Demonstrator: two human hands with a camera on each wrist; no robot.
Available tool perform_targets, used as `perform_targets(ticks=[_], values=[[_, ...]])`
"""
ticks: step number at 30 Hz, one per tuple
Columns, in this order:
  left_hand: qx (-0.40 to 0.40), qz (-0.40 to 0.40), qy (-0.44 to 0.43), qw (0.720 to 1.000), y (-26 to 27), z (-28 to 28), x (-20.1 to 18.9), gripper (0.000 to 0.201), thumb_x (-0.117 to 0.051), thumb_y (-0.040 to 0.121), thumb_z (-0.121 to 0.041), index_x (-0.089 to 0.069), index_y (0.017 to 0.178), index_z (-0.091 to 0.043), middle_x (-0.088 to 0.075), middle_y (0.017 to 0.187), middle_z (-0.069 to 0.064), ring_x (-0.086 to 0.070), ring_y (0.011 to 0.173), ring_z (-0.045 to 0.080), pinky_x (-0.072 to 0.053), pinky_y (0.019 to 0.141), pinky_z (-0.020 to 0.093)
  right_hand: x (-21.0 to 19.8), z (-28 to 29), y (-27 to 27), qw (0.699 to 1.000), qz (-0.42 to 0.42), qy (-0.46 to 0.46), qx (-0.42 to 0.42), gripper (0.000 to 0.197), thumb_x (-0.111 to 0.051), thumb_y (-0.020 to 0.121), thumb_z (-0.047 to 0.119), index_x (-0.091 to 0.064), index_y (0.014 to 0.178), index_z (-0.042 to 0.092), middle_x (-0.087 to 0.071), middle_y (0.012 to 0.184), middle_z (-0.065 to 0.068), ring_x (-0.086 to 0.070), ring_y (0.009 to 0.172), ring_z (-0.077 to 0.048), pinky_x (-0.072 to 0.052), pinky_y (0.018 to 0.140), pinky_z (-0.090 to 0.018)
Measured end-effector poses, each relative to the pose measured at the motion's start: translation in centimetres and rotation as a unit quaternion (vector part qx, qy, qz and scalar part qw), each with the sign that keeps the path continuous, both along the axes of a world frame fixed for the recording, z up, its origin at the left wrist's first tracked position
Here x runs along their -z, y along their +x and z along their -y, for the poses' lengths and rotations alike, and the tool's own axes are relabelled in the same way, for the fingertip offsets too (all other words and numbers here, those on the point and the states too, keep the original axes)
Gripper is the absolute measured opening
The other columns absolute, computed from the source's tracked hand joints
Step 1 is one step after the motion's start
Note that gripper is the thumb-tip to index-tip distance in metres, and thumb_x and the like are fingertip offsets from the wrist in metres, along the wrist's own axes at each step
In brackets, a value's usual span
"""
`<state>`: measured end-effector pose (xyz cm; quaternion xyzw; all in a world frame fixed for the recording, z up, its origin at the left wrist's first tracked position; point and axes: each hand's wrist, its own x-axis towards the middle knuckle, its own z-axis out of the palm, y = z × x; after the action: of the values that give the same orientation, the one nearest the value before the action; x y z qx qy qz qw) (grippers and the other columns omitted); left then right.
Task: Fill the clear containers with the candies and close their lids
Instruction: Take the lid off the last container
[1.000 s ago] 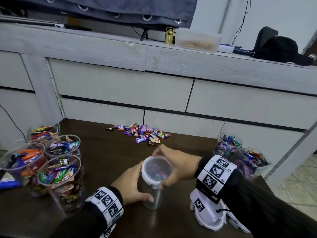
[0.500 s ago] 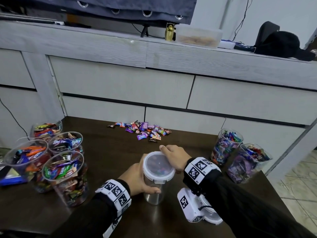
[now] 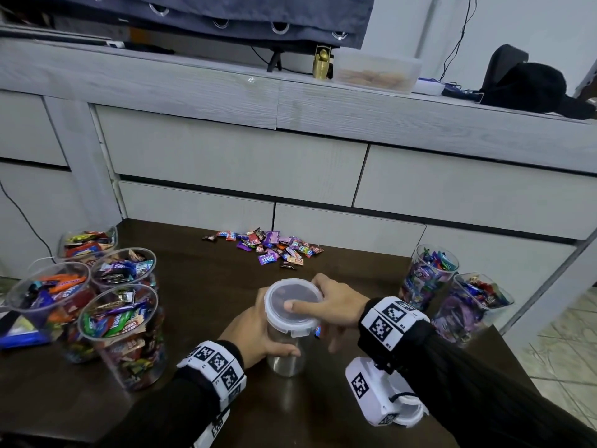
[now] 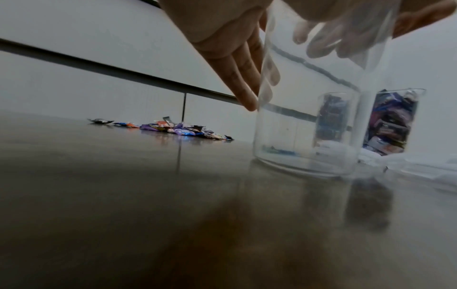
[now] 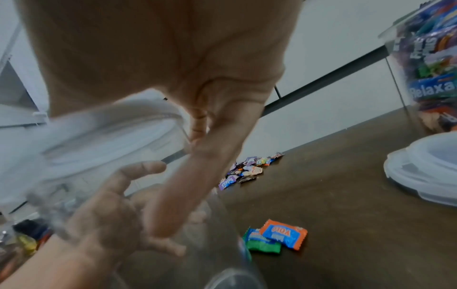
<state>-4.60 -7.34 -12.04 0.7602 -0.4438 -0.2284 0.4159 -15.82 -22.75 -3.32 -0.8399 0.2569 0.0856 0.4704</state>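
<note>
Gripped round its smooth wall by the left hand (image 3: pixel 255 331), fingers curled about it: a clear cylindrical container (image 3: pixel 287 354), upright at the near middle of a dark glossy wooden table (image 3: pixel 206 286). Wrapped over its white snap lid (image 3: pixel 292 305), the right hand (image 3: pixel 332 305), thumb flat across the top. Just right of the base, two loose candies (image 5: pixel 277 237), the orange wrapper's lettering mirrored. Further right, a stack of spare lids (image 5: pixel 430 168). Far middle, a heap of wrapped candies (image 3: pixel 268 247). Left, four open filled containers (image 3: pixel 119 331); right, two more (image 3: pixel 452 292), with "Relaxa" legible. Behind, pale grey wood-grain drawers (image 3: pixel 232 150).
</note>
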Motion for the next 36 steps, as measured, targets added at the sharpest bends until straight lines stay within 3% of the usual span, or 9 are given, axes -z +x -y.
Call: perform_targets(ticks=[5,7,10,12,15,18,28,32,36], values=[[0.026,0.0,0.026,0.999,0.8,-0.5,-0.5,0.091,-0.083,0.045,-0.064,-0.023,0.113,-0.06,-0.053,0.118,-0.021,-0.057,0.105,0.001,-0.05,0.09,0.026,-0.3,1.3,-0.1,0.997,0.069,0.033,-0.01,0.064,-0.085,0.06,0.043,-0.047,0.103,0.014,-0.066,0.088,-0.007,-0.064,0.055,-0.019,-0.051,0.043,-0.026],[0.023,-0.001,0.024,0.999,1.4,-0.9,-0.7,0.08,-0.083,0.046,-0.066,-0.03,0.107,-0.059,-0.053,0.119,-0.017,-0.058,0.104,0.005,-0.052,0.089,0.029,-0.6,1.8,0.0,0.995,0.098,-0.009,-0.025,0.051,-0.084,0.067,0.031,-0.054,0.104,0.014,-0.063,0.091,-0.003,-0.062,0.066,-0.009,-0.052,0.056,-0.023],[0.024,-0.019,0.006,0.999,1.7,-1.0,-1.0,0.087,-0.086,0.042,-0.067,-0.035,0.111,-0.055,-0.054,0.123,-0.018,-0.055,0.114,0.004,-0.048,0.097,0.032,-0.6,2.0,0.1,0.99,0.128,-0.003,-0.067,0.037,-0.081,0.071,0.018,-0.062,0.103,0.013,-0.065,0.093,-0.001,-0.059,0.083,-0.013,-0.051,0.083,-0.032],[0.044,-0.048,-0.018,0.998,1.5,-0.7,-1.1,0.097,-0.091,0.042,-0.056,-0.036,0.122,-0.05,-0.057,0.124,-0.019,-0.053,0.12,0.0,-0.044,0.102,0.03,-0.5,1.9,0.3,0.986,0.145,0.022,-0.083,0.031,-0.079,0.074,0.013,-0.064,0.102,0.014,-0.066,0.091,0.003,-0.06,0.086,-0.012,-0.05,0.088,-0.031],[0.059,-0.101,-0.028,0.993,0.8,0.1,-0.6,0.097,-0.095,0.044,-0.042,-0.044,0.127,-0.04,-0.062,0.121,-0.024,-0.055,0.118,-0.003,-0.042,0.105,0.028,-0.4,1.3,0.8,0.989,0.137,-0.042,-0.04,0.022,-0.068,0.084,0.036,-0.066,0.092,0.015,-0.065,0.089,0.002,-0.06,0.086,-0.012,-0.049,0.084,-0.03],[0.043,-0.13,-0.043,0.99,0.3,0.8,0.0,0.091,-0.094,0.045,-0.037,-0.052,0.126,-0.031,-0.067,0.119,-0.016,-0.059,0.115,-0.001,-0.044,0.104,0.027,0.1,0.7,1.2,0.984,0.068,-0.163,0.038,0.046,-0.045,0.092,0.055,-0.051,0.067,0.017,-0.056,0.07,0.0,-0.054,0.07,-0.017,-0.041,0.064,-0.029],[0.023,-0.158,-0.04,0.986,0.1,1.0,0.3,0.082,-0.095,0.049,-0.025,-0.054,0.12,-0.032,-0.068,0.117,-0.009,-0.059,0.113,-0.002,-0.043,0.099,0.02,1.0,-0.3,1.2,0.972,0.046,-0.226,0.055,0.047,-0.028,0.096,0.057,-0.046,0.071,0.021,-0.056,0.077,-0.002,-0.055,0.081,-0.025,-0.039,0.071,-0.034],[0.026,-0.153,-0.029,0.987,0.2,1.0,0.3,0.078,-0.094,0.055,-0.017,-0.052,0.119,-0.034,-0.066,0.116,-0.012,-0.058,0.109,-0.008,-0.043,0.086,0.005,0.9,-0.4,1.2,0.949,0.051,-0.308,0.03,0.045,-0.022,0.098,0.052,-0.051,0.081,0.022,-0.063,0.092,-0.008,-0.057,0.089,-0.029,-0.042,0.077,-0.038],[0.026,-0.153,-0.034,0.987,0.2,1.0,0.2,0.085,-0.094,0.053,-0.019,-0.05,0.125,-0.032,-0.065,0.12,-0.01,-0.057,0.115,-0.002,-0.043,0.098,0.019,1.1,0.2,1.2,0.952,0.096,-0.29,0.003,0.039,-0.028,0.099,0.047,-0.055,0.082,0.025,-0.063,0.087,-0.003,-0.057,0.087,-0.026,-0.04,0.073,-0.035]])
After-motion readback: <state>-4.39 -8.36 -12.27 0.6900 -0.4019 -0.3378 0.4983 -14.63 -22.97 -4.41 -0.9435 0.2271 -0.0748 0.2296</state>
